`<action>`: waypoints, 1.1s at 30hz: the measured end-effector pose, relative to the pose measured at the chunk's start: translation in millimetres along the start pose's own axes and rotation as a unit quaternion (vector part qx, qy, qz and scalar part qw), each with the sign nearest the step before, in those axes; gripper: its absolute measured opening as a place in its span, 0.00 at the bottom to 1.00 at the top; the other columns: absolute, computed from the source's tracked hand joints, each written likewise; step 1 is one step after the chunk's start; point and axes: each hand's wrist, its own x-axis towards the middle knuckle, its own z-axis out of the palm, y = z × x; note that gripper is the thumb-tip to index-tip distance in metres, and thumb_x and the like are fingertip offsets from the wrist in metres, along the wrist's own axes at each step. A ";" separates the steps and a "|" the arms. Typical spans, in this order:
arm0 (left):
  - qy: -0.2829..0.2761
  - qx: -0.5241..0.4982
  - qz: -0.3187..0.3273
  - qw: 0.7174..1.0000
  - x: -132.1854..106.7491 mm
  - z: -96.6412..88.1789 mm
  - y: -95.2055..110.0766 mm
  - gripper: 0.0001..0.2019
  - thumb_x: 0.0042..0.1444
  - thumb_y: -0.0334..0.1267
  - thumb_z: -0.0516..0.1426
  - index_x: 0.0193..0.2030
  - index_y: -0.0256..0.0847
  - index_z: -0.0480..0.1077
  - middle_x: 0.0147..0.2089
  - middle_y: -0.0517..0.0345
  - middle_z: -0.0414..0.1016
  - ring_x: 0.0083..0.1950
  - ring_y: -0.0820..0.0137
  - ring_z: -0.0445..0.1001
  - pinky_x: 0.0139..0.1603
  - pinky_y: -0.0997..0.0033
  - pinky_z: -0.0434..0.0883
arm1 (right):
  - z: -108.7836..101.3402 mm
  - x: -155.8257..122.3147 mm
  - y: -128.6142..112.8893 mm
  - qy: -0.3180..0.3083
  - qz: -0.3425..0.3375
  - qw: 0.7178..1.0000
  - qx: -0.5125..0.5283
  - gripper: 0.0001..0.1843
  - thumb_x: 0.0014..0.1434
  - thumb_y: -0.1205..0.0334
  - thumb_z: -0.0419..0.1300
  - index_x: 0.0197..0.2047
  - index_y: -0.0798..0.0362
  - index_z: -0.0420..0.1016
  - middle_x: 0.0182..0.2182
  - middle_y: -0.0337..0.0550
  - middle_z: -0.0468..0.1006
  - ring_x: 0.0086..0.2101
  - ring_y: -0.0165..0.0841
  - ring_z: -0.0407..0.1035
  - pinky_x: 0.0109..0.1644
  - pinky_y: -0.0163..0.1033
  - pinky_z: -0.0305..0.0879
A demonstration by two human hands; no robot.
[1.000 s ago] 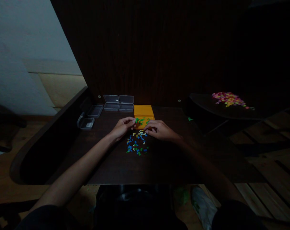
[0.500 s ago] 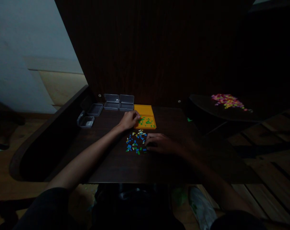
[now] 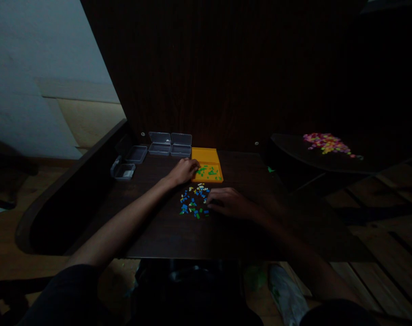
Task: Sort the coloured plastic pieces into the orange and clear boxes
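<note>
Both the left hand point(image 3: 184, 170) and the right hand point(image 3: 228, 201) are held apart, fingers bent, at the dark table point(image 3: 165, 231). The left is set at the left edge of the yellow box point(image 3: 207, 180), apparently to steady it. Green pieces point(image 3: 211, 172) are contained inside; the lid point(image 3: 204, 155) is laid back, presumably for access. Mixed pieces point(image 3: 185, 207) are spread before the box, beside the right, seemingly for easy reach. Whether anything is gripped cannot be told.
</note>
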 end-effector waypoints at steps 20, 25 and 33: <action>-0.158 -0.058 0.200 0.965 -97.6 -30.0 56.0 0.16 0.55 0.33 0.59 0.51 0.41 0.74 0.47 0.52 0.74 0.51 0.65 0.70 0.55 0.65 0.68 | -19.5 37.9 65.4 0.166 0.124 0.970 -0.126 0.11 0.59 0.71 0.57 0.39 0.54 0.82 0.39 0.47 0.81 0.38 0.36 0.74 0.43 0.39 0.66; -0.166 -0.019 0.196 0.966 -105.5 -23.1 56.6 0.19 0.55 0.36 0.60 0.54 0.41 0.72 0.51 0.50 0.69 0.54 0.61 0.67 0.59 0.63 0.65 | -13.2 27.6 45.0 0.174 0.057 0.980 -0.073 0.09 0.59 0.68 0.58 0.38 0.54 0.81 0.38 0.47 0.79 0.36 0.34 0.72 0.41 0.38 0.68; -0.165 -0.027 0.196 0.966 -105.4 -13.7 53.7 0.14 0.59 0.37 0.58 0.51 0.42 0.74 0.50 0.50 0.68 0.52 0.62 0.66 0.57 0.61 0.66 | 2.7 -13.1 -1.8 0.010 -0.048 0.998 0.050 0.05 0.58 0.66 0.61 0.38 0.53 0.79 0.38 0.44 0.74 0.38 0.32 0.71 0.43 0.38 0.67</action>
